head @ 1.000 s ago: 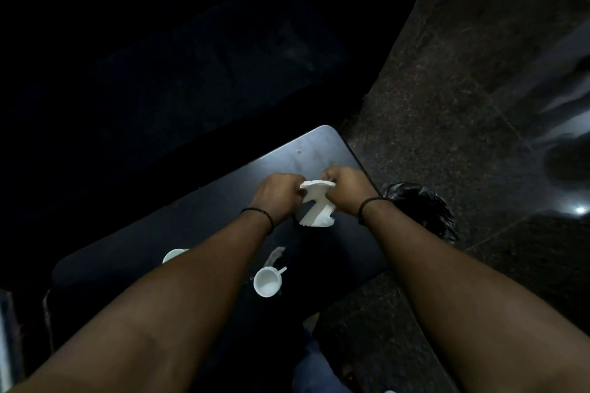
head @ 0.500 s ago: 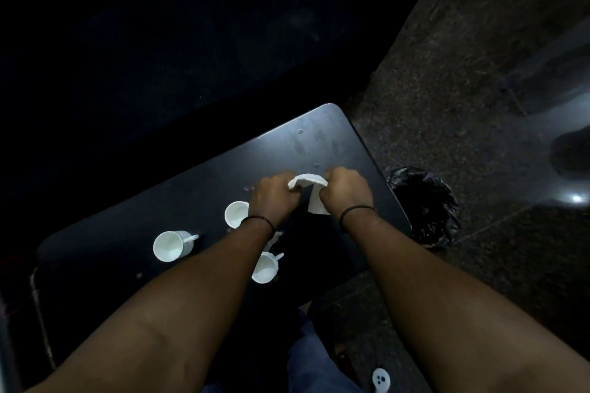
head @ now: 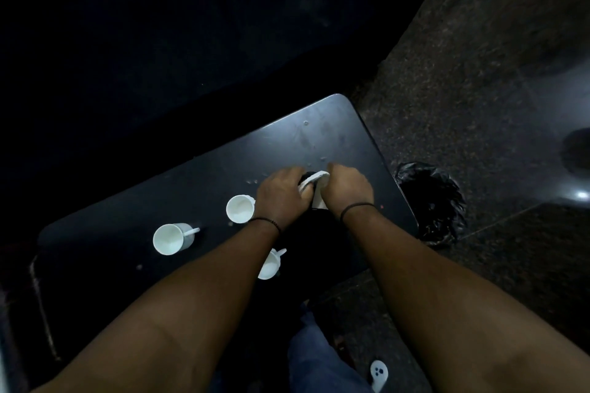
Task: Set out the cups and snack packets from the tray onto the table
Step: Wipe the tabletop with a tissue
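Note:
Both hands hold one white snack packet (head: 314, 180) low over the dark table (head: 319, 134), near its right side. My left hand (head: 281, 196) grips the packet's left edge and my right hand (head: 346, 190) its right edge; most of the packet is hidden between them. Three white cups stand on the table: one (head: 170, 239) at the left, one (head: 240, 208) just left of my left wrist, and one (head: 270, 264) partly hidden under my left forearm. No tray can be made out in the dark.
A bin lined with a black bag (head: 429, 202) stands on the speckled floor just past the table's right edge. Crumbs dot the tabletop beyond my hands. Everything behind the table is dark. A dark chair frame (head: 41, 297) sits at the lower left.
My hands have lowered the packet toward the tabletop and closed in around it. The view has tilted down, bringing the cups into sight.

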